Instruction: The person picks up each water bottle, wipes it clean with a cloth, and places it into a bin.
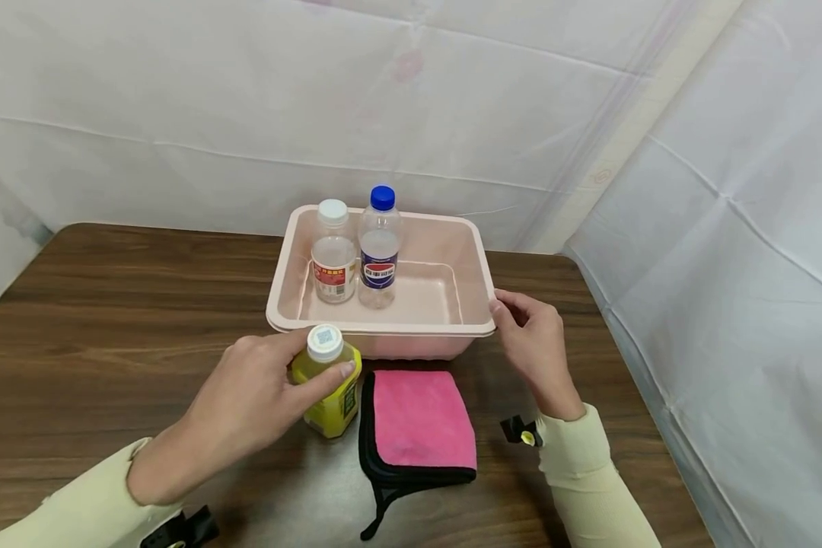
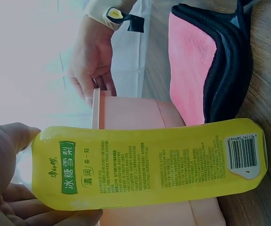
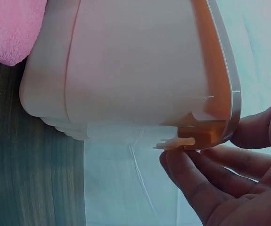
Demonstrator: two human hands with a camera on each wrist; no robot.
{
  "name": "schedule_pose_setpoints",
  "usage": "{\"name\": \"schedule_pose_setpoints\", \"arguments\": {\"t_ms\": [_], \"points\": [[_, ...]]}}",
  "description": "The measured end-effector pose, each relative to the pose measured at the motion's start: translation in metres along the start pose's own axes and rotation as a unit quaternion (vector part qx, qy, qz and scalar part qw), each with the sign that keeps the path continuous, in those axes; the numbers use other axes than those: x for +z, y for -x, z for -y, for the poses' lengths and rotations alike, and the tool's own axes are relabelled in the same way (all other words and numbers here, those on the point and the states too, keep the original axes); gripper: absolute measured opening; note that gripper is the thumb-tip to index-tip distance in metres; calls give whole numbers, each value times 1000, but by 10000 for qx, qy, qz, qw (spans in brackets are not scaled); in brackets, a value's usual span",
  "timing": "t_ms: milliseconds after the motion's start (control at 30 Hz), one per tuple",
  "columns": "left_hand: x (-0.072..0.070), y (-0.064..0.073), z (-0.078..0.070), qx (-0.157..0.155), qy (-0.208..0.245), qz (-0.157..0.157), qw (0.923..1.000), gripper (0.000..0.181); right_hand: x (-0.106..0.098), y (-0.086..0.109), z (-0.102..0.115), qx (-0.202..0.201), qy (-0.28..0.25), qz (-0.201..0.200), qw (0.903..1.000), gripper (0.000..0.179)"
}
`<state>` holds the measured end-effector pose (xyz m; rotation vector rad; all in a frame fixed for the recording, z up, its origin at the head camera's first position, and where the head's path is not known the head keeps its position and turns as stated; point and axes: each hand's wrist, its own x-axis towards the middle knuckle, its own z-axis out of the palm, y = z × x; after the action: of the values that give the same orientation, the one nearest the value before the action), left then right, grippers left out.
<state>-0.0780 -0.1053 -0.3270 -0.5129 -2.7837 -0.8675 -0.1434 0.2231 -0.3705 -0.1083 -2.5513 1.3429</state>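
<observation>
My left hand [image 1: 256,384] grips a yellow-labelled drink bottle [image 2: 149,165] with a white cap, thumb and fingers round its upper part, in front of the bin. A pale pink plastic bin [image 1: 425,329] stands at the back of the table. My right hand [image 1: 533,339] pinches the bin's right rim between thumb and fingers, which the right wrist view shows from the side. Inside the bin, toward its left, stand a clear bottle with a white cap [image 1: 332,213] and a clear bottle with a blue cap [image 1: 382,199].
A folded pink cloth [image 1: 421,418] with black edging and a loop lies in front of the bin, right of the yellow bottle. White sheeting [image 1: 246,91] hangs behind and to the right of the brown wooden table [image 1: 109,342].
</observation>
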Motion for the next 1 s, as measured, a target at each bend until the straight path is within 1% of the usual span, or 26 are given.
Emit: {"name": "schedule_pose_setpoints", "arguments": {"t_ms": [100,200,267,333,467,600,800,900,1000], "points": [[1,0,1,122,-31,-56,9999,30,-3,1,0,24,186,89,9998,29],[1,0,1,188,-52,-87,9998,30,-5,4,-1,17,462,282,9985,38],[2,0,2,214,-45,-100,9997,30,-7,5,-1,-85,676,480,9965,46],[2,0,2,249,-9,-130,9996,29,-8,8,-1,-291,887,700,9932,53],[3,0,4,289,-10,-182,9994,29,-7,14,0,-782,1345,1040,9823,61],[3,1,5,296,-32,-215,9993,29,-5,23,0,-1065,1704,1241,9717,66],[3,1,5,341,-22,-158,9993,30,-2,38,-1,-1440,2131,1248,9583,73],[3,1,5,328,-41,-153,9993,30,2,45,1,-1693,2412,1256,9473,76],[2,1,5,307,-30,-165,9994,31,5,52,4,-1968,2678,1296,9342,77]]}}
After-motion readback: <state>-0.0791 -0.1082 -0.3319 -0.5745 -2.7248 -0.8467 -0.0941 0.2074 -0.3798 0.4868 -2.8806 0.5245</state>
